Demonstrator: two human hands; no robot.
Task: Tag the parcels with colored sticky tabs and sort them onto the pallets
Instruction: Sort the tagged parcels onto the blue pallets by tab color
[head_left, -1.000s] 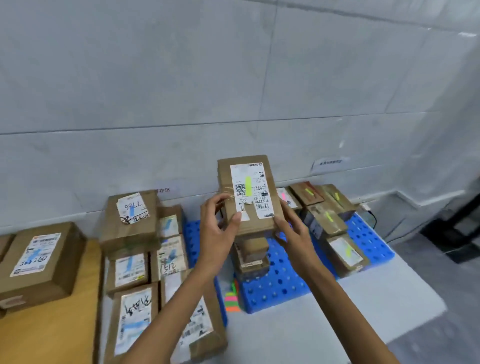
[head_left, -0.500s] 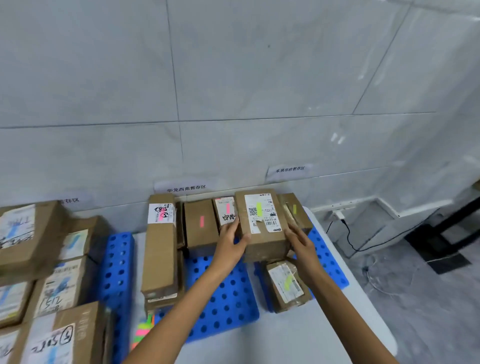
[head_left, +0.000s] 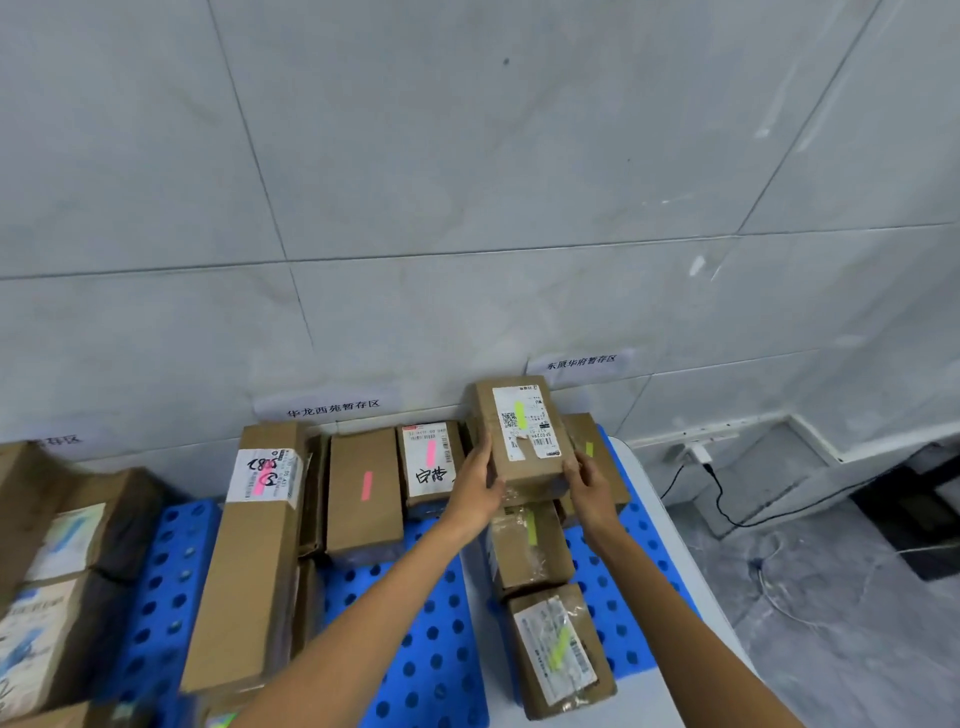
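Note:
A brown parcel (head_left: 524, 434) with a white label and a yellow-green tab is held between both hands above the far end of the right blue pallet (head_left: 639, 613), close to the wall. My left hand (head_left: 475, 483) grips its left side and my right hand (head_left: 589, 486) grips its right side. Under and beside it lie other yellow-tabbed parcels (head_left: 530, 551), (head_left: 558, 649), (head_left: 592, 457). The middle blue pallet (head_left: 415, 644) carries pink-tabbed parcels (head_left: 363, 491), (head_left: 428, 462), (head_left: 260, 545).
Blue-tabbed parcels (head_left: 67, 551) are stacked on the left blue pallet (head_left: 166, 582). Paper signs (head_left: 332, 408), (head_left: 582, 361) are stuck on the tiled wall. A black cable (head_left: 727, 499) runs from a wall socket over the floor at right. The white table edge (head_left: 675, 561) curves right.
Both hands carried the yellow-tabbed parcel farther toward the wall over the right pallet. The view shifted right and closer, so the left parcels slid toward the left edge.

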